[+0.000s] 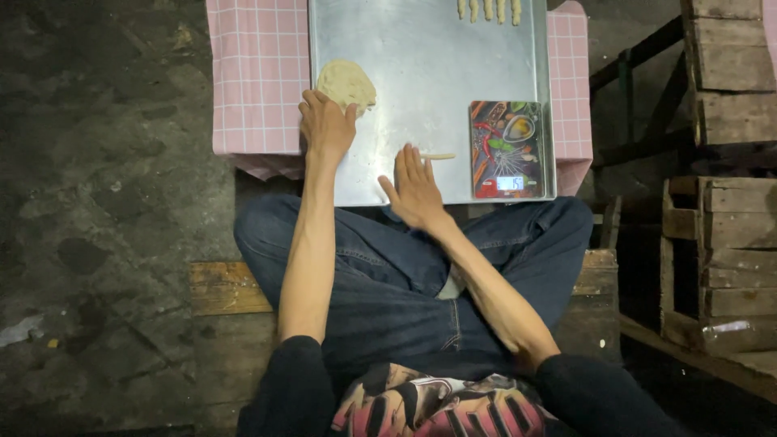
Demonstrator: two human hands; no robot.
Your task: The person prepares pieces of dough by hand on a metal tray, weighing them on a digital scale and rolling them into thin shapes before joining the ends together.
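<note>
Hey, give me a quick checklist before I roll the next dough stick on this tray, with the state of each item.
1. Left hand on the dough lump: ok, fingers touch its near edge.
2. Right hand flat over the thin dough stick: ok.
3. Bare space on the metal tray: ok.
4. Finished sticks out of the way: ok, at the far edge.
5. Kitchen scale switched on: ok, display lit.
6. Tray steady on the checked cloth: cannot tell.

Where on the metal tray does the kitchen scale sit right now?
The kitchen scale sits in the near right corner of the metal tray, right of the right hand.
</note>
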